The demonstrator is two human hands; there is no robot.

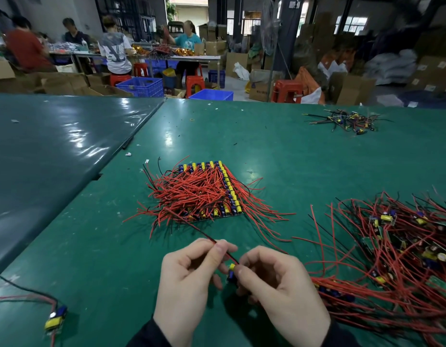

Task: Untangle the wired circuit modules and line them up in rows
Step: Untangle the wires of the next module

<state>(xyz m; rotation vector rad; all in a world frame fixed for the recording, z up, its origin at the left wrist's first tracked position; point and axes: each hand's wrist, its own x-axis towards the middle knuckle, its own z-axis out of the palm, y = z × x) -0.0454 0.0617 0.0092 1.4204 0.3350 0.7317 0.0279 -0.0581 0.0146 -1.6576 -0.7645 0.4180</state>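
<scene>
My right hand (277,279) pinches a module (231,272) by thumb and fingertips, just above the mat (97,246). My left hand (192,269) pinches the module's wires (207,236), red and black, between thumb and forefinger. The wires run up and away toward the rows (207,191).

Landmark: the rows, mid-mat. The module is near me, below them. A stray module (55,318) lies far to the lower left of the rows. The tangle (392,246) sits to their right, and its nearest red loops lie just beside my right wrist.

Risks, as I judge them:
- The far wire end seems to lie on or in the loose red leads at the near edge of the rows; I cannot tell which. Pulling it hard could drag set modules out of line.
- Tugging the wires against the module could strain the solder joints.
- My right sleeve could sweep the tangle's loops and re-knot them.
- Wires draped across the rows could hide the next free slot, so I may misplace the module.

A small pile (344,121) lies well beyond the rows, upper right. Beyond the mat, people work at another table (192,57).
</scene>
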